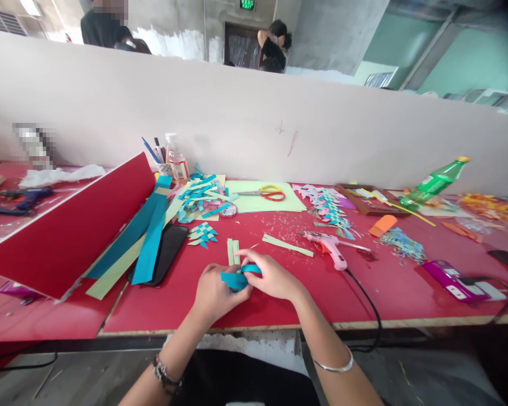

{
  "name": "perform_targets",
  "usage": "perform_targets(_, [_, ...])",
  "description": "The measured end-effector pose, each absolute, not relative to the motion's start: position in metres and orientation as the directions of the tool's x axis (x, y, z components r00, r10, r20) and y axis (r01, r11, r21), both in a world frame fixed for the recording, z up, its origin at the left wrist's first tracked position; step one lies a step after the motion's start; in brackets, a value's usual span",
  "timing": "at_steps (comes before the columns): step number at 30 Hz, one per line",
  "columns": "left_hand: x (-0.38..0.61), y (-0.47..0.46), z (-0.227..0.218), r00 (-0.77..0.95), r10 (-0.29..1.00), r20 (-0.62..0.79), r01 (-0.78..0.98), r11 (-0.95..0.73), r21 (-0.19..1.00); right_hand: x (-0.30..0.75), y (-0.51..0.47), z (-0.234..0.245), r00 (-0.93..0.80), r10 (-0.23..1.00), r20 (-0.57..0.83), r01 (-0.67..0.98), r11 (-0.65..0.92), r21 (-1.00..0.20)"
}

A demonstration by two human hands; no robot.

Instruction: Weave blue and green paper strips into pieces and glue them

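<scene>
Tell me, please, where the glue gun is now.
In the head view, the pink glue gun lies on the red table, right of the right hand, beside a pale green strip.

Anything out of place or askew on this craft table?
The green bottle lies tipped on its side at far right, and the red board sits slanted at left. The left hand and right hand pinch a blue strip.

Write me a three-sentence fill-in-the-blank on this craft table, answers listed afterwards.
The left hand and right hand together hold a folded ____ paper strip. The scissors lie on a pale ____ sheet. The glue gun beside the hands is ____.
Missing words: blue, green, pink.
</scene>
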State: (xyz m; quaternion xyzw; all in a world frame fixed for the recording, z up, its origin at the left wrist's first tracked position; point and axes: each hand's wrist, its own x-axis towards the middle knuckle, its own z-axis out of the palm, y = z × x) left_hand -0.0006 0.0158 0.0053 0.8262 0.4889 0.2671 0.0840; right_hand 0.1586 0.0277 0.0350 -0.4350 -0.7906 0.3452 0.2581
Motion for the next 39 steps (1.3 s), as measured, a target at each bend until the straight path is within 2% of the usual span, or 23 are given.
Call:
perform_targets(6, [0.004, 0.015, -0.002, 0.325, 0.846, 0.422, 0.807, -0.481, 0.342, 0.157, 0.027, 0.042, -0.551, 0.823, 0.138, 0.48, 0.448, -0.754])
perform_targets(14, [0.009, 0.016, -0.003, 0.248, 0.902, 0.354, 0.883, -0.361, 0.3, 0.157, 0.03, 0.041, -0.561, 0.803, 0.2, 0.478, 0.512, -0.714])
perform_targets(21, [0.011, 0.018, 0.0, 0.187, 0.925, 0.332, 0.916, -0.286, 0.282, 0.164, 0.03, 0.036, -0.526, 0.824, 0.21, 0.353, 0.437, -0.827])
perform_targets(26, [0.011, 0.02, -0.002, 0.18, 0.92, 0.347, 0.924, -0.279, 0.26, 0.177, 0.032, 0.035, -0.516, 0.838, 0.178, 0.388, 0.413, -0.824])
perform_targets(28, [0.01, 0.021, -0.003, 0.175, 0.919, 0.352, 0.928, -0.273, 0.253, 0.189, 0.035, 0.032, -0.433, 0.883, 0.184, 0.512, 0.409, -0.755])
perform_targets(29, [0.01, 0.021, -0.004, 0.173, 0.92, 0.352, 0.93, -0.271, 0.25, 0.198, 0.037, 0.029, -0.352, 0.914, 0.2, 0.617, 0.387, -0.685])
perform_targets(32, [0.009, 0.02, -0.004, 0.187, 0.917, 0.352, 0.927, -0.284, 0.247, 0.227, 0.043, 0.015, -0.088, 0.961, 0.263, 0.925, 0.176, -0.337])
perform_targets(34, [0.009, 0.02, -0.004, 0.188, 0.913, 0.364, 0.927, -0.287, 0.243, 0.244, 0.044, 0.005, 0.009, 0.969, 0.245, 0.99, 0.026, -0.138])
perform_targets(35, [0.009, 0.02, -0.004, 0.185, 0.91, 0.37, 0.928, -0.286, 0.239, 0.251, 0.044, 0.001, 0.04, 0.974, 0.225, 0.997, -0.023, -0.075])
perform_targets(37, [0.009, 0.02, -0.003, 0.185, 0.909, 0.374, 0.93, -0.285, 0.233, 0.26, 0.043, -0.006, 0.068, 0.979, 0.193, 0.998, -0.065, -0.02])
perform_targets(39, [0.009, 0.02, -0.002, 0.186, 0.912, 0.366, 0.931, -0.283, 0.231, 0.262, 0.042, -0.008, 0.068, 0.981, 0.183, 0.998, -0.065, -0.019])
